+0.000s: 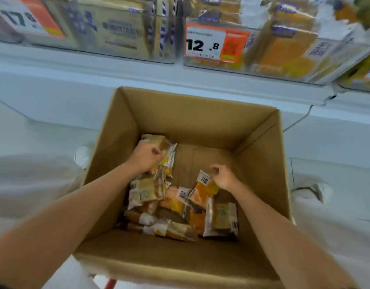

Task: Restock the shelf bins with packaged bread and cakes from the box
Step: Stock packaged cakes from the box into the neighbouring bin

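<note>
Reaching into the cardboard box (202,113), left hand (147,157) clenched on stacked packets (169,160), right hand (224,177) pinching an orange cake packet (202,189) by its edge, we judge slick wrappers may slip on the lift to the shelf bins (284,59).

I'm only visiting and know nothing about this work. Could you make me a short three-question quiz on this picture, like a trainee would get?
1. True or false: the left hand grips a yellow-and-white wrapped packet inside the open brown cardboard box.
2. What does the right hand pinch? A) scissors B) the top edge of an orange-and-white plastic-wrapped cake packet C) nothing
3. Fill in: the white-and-orange price label on the clear plastic shelf bin above the box reads ___.

Key: 1 true; 2 B; 3 12.8
</note>
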Tool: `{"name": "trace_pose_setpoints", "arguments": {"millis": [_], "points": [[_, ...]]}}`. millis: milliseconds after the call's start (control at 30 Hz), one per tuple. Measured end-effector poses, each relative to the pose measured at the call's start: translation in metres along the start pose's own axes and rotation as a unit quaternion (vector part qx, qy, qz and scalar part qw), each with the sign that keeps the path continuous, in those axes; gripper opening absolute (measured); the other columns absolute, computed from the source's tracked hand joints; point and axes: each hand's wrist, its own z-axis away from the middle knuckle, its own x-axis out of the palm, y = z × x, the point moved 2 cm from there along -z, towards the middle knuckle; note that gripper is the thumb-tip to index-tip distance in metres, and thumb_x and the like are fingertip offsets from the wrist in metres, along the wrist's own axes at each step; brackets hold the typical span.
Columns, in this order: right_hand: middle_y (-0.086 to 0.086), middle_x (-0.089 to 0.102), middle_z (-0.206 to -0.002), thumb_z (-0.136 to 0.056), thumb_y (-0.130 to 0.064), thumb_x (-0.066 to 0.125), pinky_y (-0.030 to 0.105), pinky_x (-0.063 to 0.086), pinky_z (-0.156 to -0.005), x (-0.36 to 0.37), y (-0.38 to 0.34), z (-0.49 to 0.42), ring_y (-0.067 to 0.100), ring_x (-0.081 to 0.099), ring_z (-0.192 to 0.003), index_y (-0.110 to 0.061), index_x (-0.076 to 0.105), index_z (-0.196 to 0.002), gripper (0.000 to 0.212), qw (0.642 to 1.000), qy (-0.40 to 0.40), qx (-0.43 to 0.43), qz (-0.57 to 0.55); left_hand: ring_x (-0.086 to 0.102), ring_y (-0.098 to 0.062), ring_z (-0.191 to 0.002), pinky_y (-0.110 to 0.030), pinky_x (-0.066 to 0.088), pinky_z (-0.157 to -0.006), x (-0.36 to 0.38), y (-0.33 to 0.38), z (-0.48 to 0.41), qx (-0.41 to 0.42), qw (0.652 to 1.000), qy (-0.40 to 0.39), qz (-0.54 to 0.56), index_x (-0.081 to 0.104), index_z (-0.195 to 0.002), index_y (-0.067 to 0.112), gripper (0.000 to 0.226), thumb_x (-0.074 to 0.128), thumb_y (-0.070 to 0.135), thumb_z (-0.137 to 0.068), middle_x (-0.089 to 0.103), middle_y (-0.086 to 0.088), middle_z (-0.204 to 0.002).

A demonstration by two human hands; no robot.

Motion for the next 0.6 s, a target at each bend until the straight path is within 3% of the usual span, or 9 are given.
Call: {"name": "trace_pose_setpoints", "arguments": {"millis": [100,167,233,300,367,433,500,600], "points": [[0.01,0.036,-0.153,-0.1,-0.01,0.051,0.028,0.037,-0.105,0.029,0.026,-0.026,0.028,0.041,-0.136,-0.011,0.017,-0.156,0.065,0.997,-0.052,0.059,-0.023,0.056,-0.014,-0.072,-0.021,0.041,-0.055,0.022,-0.026,-0.002,-0.054,0.996,-0.027,0.059,0.067,-0.098,0.001,0.018,0.064,0.018,-0.094,0.061,-0.002,-0.087],[0.012,0.043,-0.149,-0.1,-0.014,0.049,0.033,0.042,-0.102,0.045,0.043,-0.039,0.031,0.048,-0.13,-0.016,0.011,-0.157,0.069,0.994,-0.055,0.096,-0.008,0.058,-0.014,-0.079,-0.018,0.041,-0.06,0.032,-0.04,0.0,-0.075,0.993,-0.041,0.076,0.067,-0.096,0.001,0.013,0.063,0.014,-0.094,0.06,-0.001,-0.086],[0.013,0.053,-0.139,-0.088,-0.027,0.057,0.04,0.046,-0.102,0.058,0.058,-0.046,0.032,0.054,-0.121,-0.021,0.038,-0.148,0.063,0.99,-0.064,0.125,0.029,0.055,-0.013,-0.083,-0.019,0.042,-0.066,0.038,-0.05,0.003,-0.089,0.992,-0.063,0.069,0.065,-0.094,0.005,0.009,0.061,0.012,-0.094,0.059,0.002,-0.086],[0.013,0.054,-0.136,-0.076,-0.035,0.062,0.042,0.041,-0.107,0.062,0.065,-0.049,0.032,0.048,-0.124,-0.024,0.061,-0.124,0.049,0.983,-0.061,0.122,0.126,0.057,-0.017,-0.09,-0.026,0.045,-0.078,0.043,-0.061,0.004,-0.108,0.988,-0.082,0.078,0.064,-0.092,0.005,0.008,0.061,0.012,-0.094,0.062,-0.003,-0.093],[0.013,0.04,-0.146,-0.083,-0.038,0.063,0.041,0.028,-0.115,0.058,0.064,-0.056,0.034,0.033,-0.137,-0.023,0.049,-0.138,0.059,0.983,-0.034,0.106,0.148,0.059,-0.021,-0.096,-0.03,0.047,-0.082,0.047,-0.068,0.006,-0.124,0.983,-0.093,0.102,0.064,-0.089,0.007,0.006,0.061,0.01,-0.094,0.063,-0.008,-0.099],[0.012,0.041,-0.148,-0.081,-0.038,0.07,0.042,0.034,-0.113,0.053,0.061,-0.065,0.033,0.038,-0.135,-0.021,0.043,-0.142,0.07,0.988,-0.04,0.108,0.104,0.06,-0.018,-0.094,-0.023,0.049,-0.074,0.05,-0.07,0.008,-0.136,0.98,-0.094,0.109,0.066,-0.094,0.005,0.008,0.059,0.008,-0.095,0.064,-0.007,-0.102],[0.009,0.063,-0.126,-0.074,-0.034,0.076,0.041,0.05,-0.098,0.051,0.06,-0.071,0.028,0.059,-0.113,-0.024,0.06,-0.118,0.047,0.988,-0.068,0.098,0.102,0.059,-0.015,-0.09,-0.017,0.046,-0.065,0.05,-0.069,0.011,-0.144,0.978,-0.093,0.121,0.066,-0.101,0.001,0.012,0.057,0.007,-0.096,0.064,-0.006,-0.102],[0.004,0.067,-0.101,-0.085,-0.021,0.073,0.038,0.053,-0.088,0.038,0.04,-0.06,0.022,0.062,-0.095,-0.02,0.063,-0.097,0.016,0.993,-0.085,0.056,0.053,0.06,-0.017,-0.093,-0.022,0.046,-0.069,0.047,-0.068,0.015,-0.145,0.976,-0.097,0.131,0.067,-0.102,0.004,0.012,0.06,0.009,-0.093,0.064,-0.003,-0.1]]}}
